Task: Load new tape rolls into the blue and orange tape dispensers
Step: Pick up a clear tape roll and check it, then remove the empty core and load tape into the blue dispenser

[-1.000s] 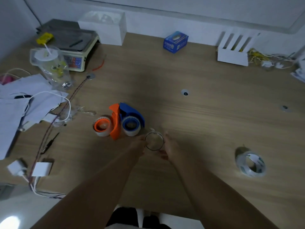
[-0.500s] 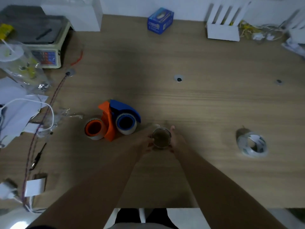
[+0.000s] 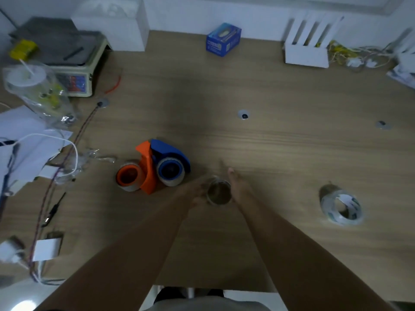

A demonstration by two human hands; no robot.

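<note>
A clear tape roll [image 3: 219,192] is held between my left hand [image 3: 195,192] and my right hand [image 3: 238,187], low over the wooden table [image 3: 280,153]. Left of my hands lie the blue dispenser [image 3: 171,161] and the orange dispenser [image 3: 137,172], side by side, each with a tape roll on its hub. A second clear tape roll [image 3: 341,207] lies flat on the table well to the right of my right hand.
A scale [image 3: 65,63], a lidded plastic cup in a bag [image 3: 33,90], papers and cables [image 3: 45,167] crowd the left side. At the back stand a white box [image 3: 116,25], a blue carton [image 3: 223,39] and a white slotted rack [image 3: 307,46].
The view has shifted a little. The tape roll between my hands has turned, so it reads darker and more end-on. Both hands stay on it.
</note>
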